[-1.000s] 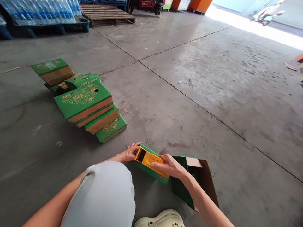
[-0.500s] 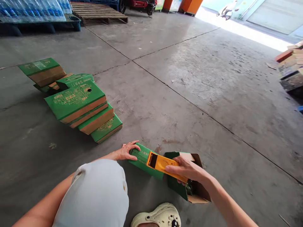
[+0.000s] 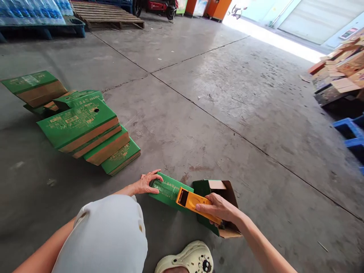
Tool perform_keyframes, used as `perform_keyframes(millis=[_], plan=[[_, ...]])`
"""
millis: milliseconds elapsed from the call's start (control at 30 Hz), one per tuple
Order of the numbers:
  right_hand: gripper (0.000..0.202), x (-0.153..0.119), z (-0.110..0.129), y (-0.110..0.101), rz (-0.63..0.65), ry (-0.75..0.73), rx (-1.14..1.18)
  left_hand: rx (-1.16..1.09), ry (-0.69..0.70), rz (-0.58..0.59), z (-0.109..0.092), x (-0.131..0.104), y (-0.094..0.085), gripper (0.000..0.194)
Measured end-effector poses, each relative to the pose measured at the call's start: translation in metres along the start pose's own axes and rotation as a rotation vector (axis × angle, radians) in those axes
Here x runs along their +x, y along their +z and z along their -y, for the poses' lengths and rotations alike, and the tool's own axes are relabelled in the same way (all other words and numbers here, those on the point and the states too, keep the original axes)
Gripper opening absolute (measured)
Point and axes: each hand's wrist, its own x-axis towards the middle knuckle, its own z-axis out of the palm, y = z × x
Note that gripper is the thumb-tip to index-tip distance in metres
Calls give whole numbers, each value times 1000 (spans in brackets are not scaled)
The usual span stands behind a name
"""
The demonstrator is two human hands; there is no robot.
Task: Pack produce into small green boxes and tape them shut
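My left hand (image 3: pixel 148 183) grips the far left end of a narrow green carton (image 3: pixel 166 189), thumb and fingers around its edges. Glossy clear tape shows on its top face near those fingers. In my right hand (image 3: pixel 220 207) is a flat yellow-orange hand tool (image 3: pixel 195 201) with a dark slot at its front end. That front end lies over the carton's right part; whether it touches is unclear. Beneath and beside my right hand stands an open green box (image 3: pixel 231 195) with brown inner walls, partly hidden by the hand; dark contents show low inside.
Flattened green cartons (image 3: pixel 82 121) lie stacked to the left. Wrapped water bottles (image 3: pixel 31 13) and a wooden pallet (image 3: pixel 105 13) are at the back left. Cardboard (image 3: pixel 338 72) and blue crates (image 3: pixel 347 129) line the right. My shoe (image 3: pixel 186 259) is below the carton.
The view has shifted a little to the right, so things appear farther left. Both hands keep their hold, and the tool stays over the carton. Glossy tape shows more clearly on the carton.
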Motion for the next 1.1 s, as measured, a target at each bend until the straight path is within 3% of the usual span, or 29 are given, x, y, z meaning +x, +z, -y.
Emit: perform_keyframes(millis=[100, 267, 367, 533, 667, 767, 967, 1033, 1100], plan=[[62, 8, -5, 4, -98, -24, -116, 5, -10, -12, 5, 0, 3, 84], [58, 11, -9, 11, 27, 33, 44, 72, -8, 11, 4, -2, -1, 90], [48, 10, -8, 14, 9, 27, 98, 229, 48, 35, -10, 1, 0, 103], [43, 15, -8, 13, 27, 43, 18, 383, 404, 184, -37, 7, 33, 126], [49, 15, -10, 14, 33, 29, -30, 500, 430, 189, -37, 8, 55, 121], [53, 12, -9, 17, 45, 30, 51, 596, 435, 182, -31, 10, 49, 121], [61, 17, -1, 32, 25, 11, 197, 759, 452, 192, -29, 18, 9, 114], [63, 20, 0, 36, 58, -2, 241, 795, 437, 206, -33, 22, 9, 116], [63, 21, -2, 40, 90, -23, 268, 802, 405, 215, -39, 26, 19, 129]])
